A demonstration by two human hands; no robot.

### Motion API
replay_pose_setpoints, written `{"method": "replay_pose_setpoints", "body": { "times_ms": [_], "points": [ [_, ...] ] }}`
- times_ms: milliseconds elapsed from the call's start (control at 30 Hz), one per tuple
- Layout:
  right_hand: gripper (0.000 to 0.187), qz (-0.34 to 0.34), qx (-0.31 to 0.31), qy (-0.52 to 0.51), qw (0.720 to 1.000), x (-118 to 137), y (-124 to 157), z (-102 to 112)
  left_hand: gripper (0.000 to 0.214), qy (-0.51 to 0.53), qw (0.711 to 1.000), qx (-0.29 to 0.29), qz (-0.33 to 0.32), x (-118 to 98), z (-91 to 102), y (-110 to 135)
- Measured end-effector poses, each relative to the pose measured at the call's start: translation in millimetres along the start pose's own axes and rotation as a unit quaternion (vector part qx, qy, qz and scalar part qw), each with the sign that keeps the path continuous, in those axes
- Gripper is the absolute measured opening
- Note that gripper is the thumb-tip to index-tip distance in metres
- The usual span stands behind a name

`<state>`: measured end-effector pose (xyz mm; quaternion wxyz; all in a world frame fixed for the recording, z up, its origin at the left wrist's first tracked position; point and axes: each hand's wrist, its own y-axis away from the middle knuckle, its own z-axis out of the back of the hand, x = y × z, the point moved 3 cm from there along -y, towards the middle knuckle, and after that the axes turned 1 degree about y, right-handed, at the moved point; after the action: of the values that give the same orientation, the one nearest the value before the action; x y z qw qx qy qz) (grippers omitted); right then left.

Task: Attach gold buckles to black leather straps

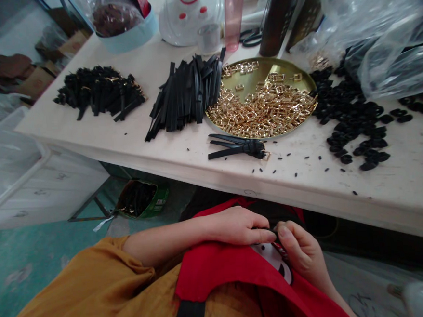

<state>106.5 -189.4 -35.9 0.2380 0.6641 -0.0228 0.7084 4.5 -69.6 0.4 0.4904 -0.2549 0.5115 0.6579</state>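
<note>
Over the red apron on my lap, my left hand (238, 226) and my right hand (301, 249) meet fingertip to fingertip. Both are closed in a pinch on a small black strip (273, 229), mostly hidden by the fingers. On the table edge in front lie a few black straps with gold buckles (247, 148). Behind them stands a round gold tray (259, 68) full of small gold buckles (266, 109). Left of the tray is a heap of flat black straps (188, 95). Small black loops (357, 124) are heaped to its right.
A pile of buckled black straps (100, 91) lies at the far left. At the back are a blue-rimmed tub (130, 36), a pink bottle (234, 19), scissors (252, 38) and plastic bags (396, 63). A green box (159, 198) sits below the table.
</note>
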Motion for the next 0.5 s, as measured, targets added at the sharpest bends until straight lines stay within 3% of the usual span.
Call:
{"method": "replay_pose_setpoints", "body": {
  "times_ms": [167,367,500],
  "points": [
    [0.037,0.023,0.046,0.073,0.996,7,-4,5,0.028,0.098,0.995,0.024,-0.025,0,3.3,-2],
    [0.037,0.035,0.048,0.095,0.994,0,-6,4,0.025,0.208,0.975,0.067,0.041,7,-4.9,-11],
    [0.037,0.039,0.046,0.079,0.995,-4,-4,0,0.026,0.197,0.975,0.085,0.064,6,-4.8,-13]
  ]
}}
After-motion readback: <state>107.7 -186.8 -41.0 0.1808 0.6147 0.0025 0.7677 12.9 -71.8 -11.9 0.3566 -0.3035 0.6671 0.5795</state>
